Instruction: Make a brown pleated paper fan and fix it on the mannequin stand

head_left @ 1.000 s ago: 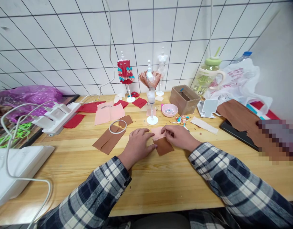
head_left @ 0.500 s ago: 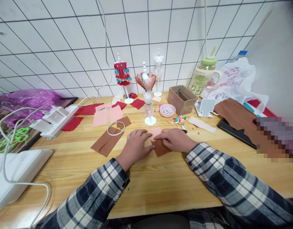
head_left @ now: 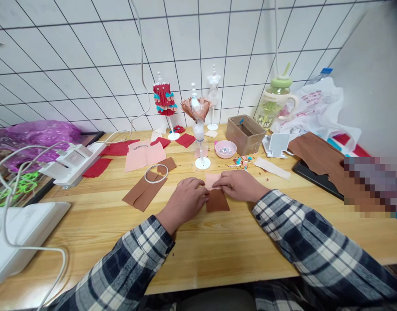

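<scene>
A small pink crepe paper piece point(head_left: 212, 179) lies on the table, meeting a brown crepe paper square point(head_left: 217, 201) on its near side. My left hand point(head_left: 185, 196) pinches the left edge where the two meet, thumb and fingertips drawn together. From the right, my right hand point(head_left: 240, 185) has its fingers closed on the seam between pink and brown; its fingertips are partly hidden. Just beyond stands a white mini dress form point(head_left: 198, 129) with a ruffled brown paper collar.
Left of my hands are folded brown paper point(head_left: 143, 192), a silver ring point(head_left: 156, 173) and pink sheets point(head_left: 145, 157). Behind stand a red-dressed form point(head_left: 164, 99), a pink bowl point(head_left: 226, 149) of shiny bits and a cardboard box point(head_left: 245, 134). A power strip point(head_left: 78, 164) lies far left.
The brown square has turned so that it lies straighter. My left thumb and fingers have come together at its edge. My right fingers shifted down onto the brown, then back up to the seam.
</scene>
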Motion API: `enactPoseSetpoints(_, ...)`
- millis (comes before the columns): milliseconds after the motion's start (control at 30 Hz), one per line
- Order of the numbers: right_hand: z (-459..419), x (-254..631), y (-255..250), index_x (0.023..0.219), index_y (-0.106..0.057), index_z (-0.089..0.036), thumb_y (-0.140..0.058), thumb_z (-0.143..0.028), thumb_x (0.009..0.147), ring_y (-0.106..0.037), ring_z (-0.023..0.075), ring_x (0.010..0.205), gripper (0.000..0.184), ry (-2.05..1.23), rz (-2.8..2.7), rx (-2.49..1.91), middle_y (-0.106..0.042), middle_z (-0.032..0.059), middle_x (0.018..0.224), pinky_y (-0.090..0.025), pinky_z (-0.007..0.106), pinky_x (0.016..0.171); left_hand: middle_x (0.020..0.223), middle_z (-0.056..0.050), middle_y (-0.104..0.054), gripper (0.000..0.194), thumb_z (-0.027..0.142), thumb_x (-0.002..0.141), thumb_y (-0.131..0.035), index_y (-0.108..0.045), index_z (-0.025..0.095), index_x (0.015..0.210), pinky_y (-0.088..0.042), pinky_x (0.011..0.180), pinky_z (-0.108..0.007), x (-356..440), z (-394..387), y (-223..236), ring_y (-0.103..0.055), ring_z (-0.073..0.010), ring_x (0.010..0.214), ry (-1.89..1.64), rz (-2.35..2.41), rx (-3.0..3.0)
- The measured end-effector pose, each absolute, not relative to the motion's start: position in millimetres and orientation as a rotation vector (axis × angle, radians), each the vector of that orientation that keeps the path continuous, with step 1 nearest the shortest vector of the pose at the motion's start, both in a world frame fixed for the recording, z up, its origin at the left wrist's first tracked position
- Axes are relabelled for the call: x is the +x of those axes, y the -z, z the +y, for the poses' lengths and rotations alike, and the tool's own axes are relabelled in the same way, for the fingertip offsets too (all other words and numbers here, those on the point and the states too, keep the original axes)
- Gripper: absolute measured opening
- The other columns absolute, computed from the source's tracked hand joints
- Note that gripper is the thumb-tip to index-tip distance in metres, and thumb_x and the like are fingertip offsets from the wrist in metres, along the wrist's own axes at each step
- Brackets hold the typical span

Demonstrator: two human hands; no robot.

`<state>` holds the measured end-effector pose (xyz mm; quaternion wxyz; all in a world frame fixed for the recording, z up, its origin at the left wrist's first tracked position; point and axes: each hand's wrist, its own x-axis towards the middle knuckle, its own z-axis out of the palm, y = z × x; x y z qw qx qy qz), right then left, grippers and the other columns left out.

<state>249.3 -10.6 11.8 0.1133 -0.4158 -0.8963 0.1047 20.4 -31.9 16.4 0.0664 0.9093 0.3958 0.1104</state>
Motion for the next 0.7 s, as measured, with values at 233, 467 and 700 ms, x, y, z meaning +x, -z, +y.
enactPoseSetpoints(233, -16.3, 230.2, -9.8, 0.104, -0.073, -0.028, -0.047, -0.035, 0.096, -0.062, 0.0167, 0.084, 0.028, -0.234, -2.634, -1.284, -0.070, 0.0030, 0.095, -0.033, 0.027, 0.063, 0.107, -0.006, -0.067, 0.015, 0.027, 0.090, -0.058, -0.070, 0.023, 0.099, -0.044, 0.093, -0.042, 20.7, -31.0, -14.6, -0.057, -0.0236, 0.105, -0.361, 1.140, 2.758)
enactPoseSetpoints(467, -11.3, 232.4, -8.0, 0.101, -0.069, -0.024, -0.048, -0.027, 0.094, -0.062, 0.0173, 0.087, 0.022, -0.251, -2.474, -1.435, -0.070, 0.0038, 0.099, -0.035, 0.027, 0.066, 0.108, -0.005, -0.070, 0.016, 0.027, 0.091, -0.056, -0.070, 0.025, 0.099, -0.042, 0.095, -0.042, 20.6, -31.2, -17.1, -0.057, -0.0241, 0.109, -0.357, 1.123, 2.748)
enactPoseSetpoints(700, -24.6, 246.6, -22.3, 0.090, -0.070, -0.022, -0.066, -0.027, 0.083, -0.060, 0.0161, 0.081, 0.010, -0.608, -2.507, -1.240, -0.069, 0.0012, 0.087, -0.039, 0.027, 0.070, 0.114, -0.004, -0.072, 0.023, 0.032, 0.088, -0.060, -0.070, 0.026, 0.108, -0.036, 0.103, -0.047, 13.7, -25.7, -13.4, -0.058, -0.0253, 0.115, -0.372, 1.216, 2.697)
